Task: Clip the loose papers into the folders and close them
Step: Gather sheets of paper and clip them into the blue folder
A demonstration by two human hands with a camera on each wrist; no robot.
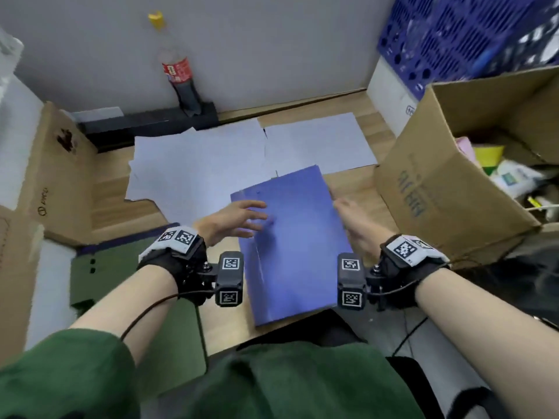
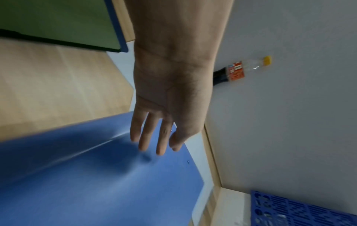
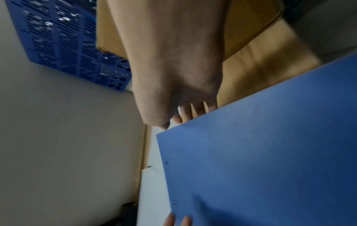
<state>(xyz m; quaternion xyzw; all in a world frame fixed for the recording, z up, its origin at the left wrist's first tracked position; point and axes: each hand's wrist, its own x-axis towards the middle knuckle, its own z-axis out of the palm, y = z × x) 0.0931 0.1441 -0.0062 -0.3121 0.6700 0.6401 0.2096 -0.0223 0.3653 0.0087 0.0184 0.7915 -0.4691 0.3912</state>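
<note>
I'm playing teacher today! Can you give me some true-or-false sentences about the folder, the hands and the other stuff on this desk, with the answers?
1. The folder is blue. True.
2. The left hand has its fingers curled in a fist. False: its fingers lie straight over the folder's cover.
3. White papers lie on the desk beyond the folder. True.
4. The bottle has a green cap. False: the cap is yellow.
5. The right hand is at the folder's right edge. True.
6. The cardboard box on the right is taped shut. False: it is open.
</note>
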